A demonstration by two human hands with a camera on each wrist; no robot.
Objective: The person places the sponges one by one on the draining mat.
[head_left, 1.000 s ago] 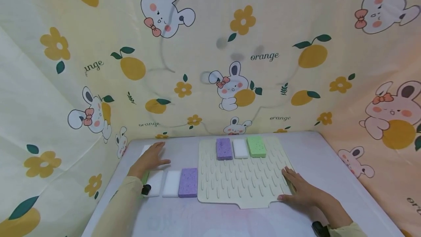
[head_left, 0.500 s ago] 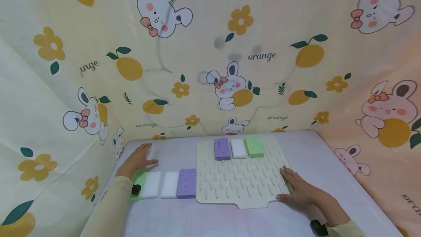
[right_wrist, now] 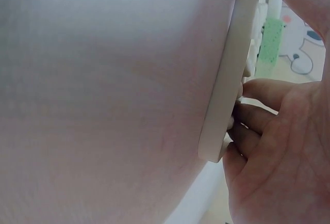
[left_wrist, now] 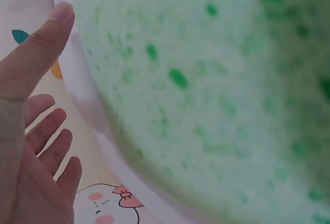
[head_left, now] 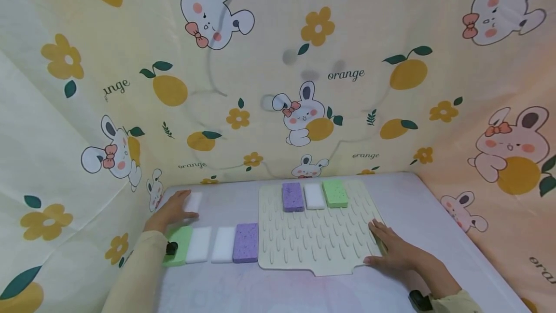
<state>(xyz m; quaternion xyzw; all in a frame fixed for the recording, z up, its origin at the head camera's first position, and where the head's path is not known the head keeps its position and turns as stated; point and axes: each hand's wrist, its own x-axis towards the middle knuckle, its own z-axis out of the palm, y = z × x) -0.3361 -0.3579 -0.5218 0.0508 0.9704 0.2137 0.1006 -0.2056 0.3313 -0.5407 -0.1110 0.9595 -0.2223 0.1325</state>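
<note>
Your left hand point(head_left: 171, 210) is at the far left of the table point(head_left: 226, 293), beside a small white block point(head_left: 193, 203) which lies flat there. Your thumb and fingers are spread, with the thumb toward you and the other fingers on the far side; whether the skin already touches the block, I cannot tell, because the left wrist view is mostly filled by the green sponge point(head_left: 179, 246) under that wrist. The white block looks to be a foam piece, so I would expect it very light, a little soft and easy to dent. It would be good to take it by its two opposite edges, with a gentle pinch (a hard squeeze could leave a mark, or make it jump away).

Your right hand point(head_left: 393, 248) rests at the right edge of the pegged board point(head_left: 321, 238), its fingers apart and the tips touching the board. This board seems stiff and rather smooth, and perhaps it can slide on the cloth; the near right corner, where your thumb lies, looks a fair place for steadying it. At its far end sit a purple sponge point(head_left: 293, 197), a second white piece point(head_left: 314, 196) and a green piece point(head_left: 335, 193), loose by their look, so any tilt may move them.
</note>
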